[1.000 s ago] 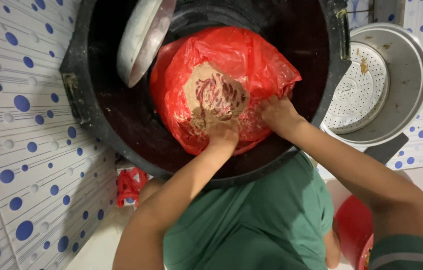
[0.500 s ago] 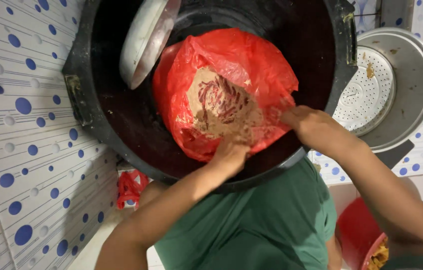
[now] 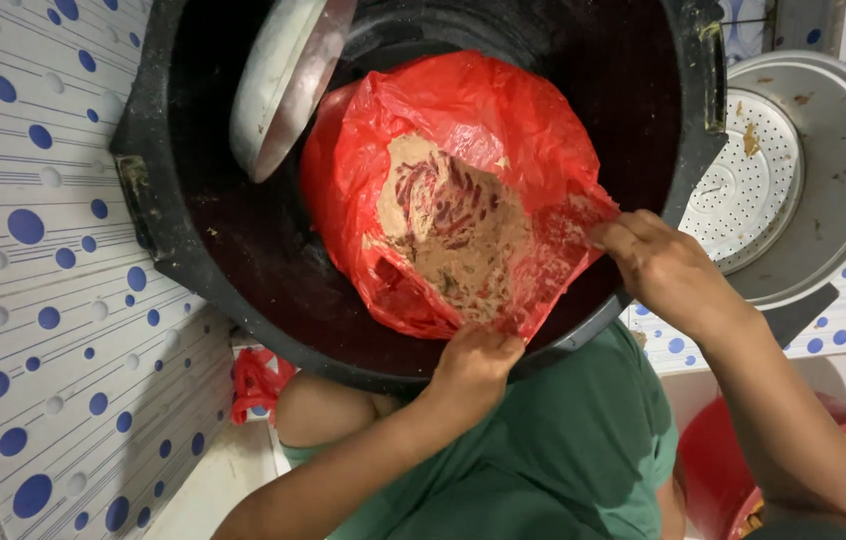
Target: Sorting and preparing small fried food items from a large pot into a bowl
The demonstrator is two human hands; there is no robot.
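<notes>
Left hand point(image 3: 473, 365) pinches the red bag point(image 3: 453, 190) at the tub's point(image 3: 173, 240) near rim, right hand point(image 3: 663, 265) grips its edge beside. Thin plastic could tear, spilling brown powder point(image 3: 463, 225) into the tub.

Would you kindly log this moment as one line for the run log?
left hand: grips red plastic bag edge | right hand: grips other edge | bag: open, brown powder, in black tub

red bag point(image 3: 463, 130), black tub point(image 3: 243, 250), blue-dotted white tiles point(image 3: 33, 250)
</notes>
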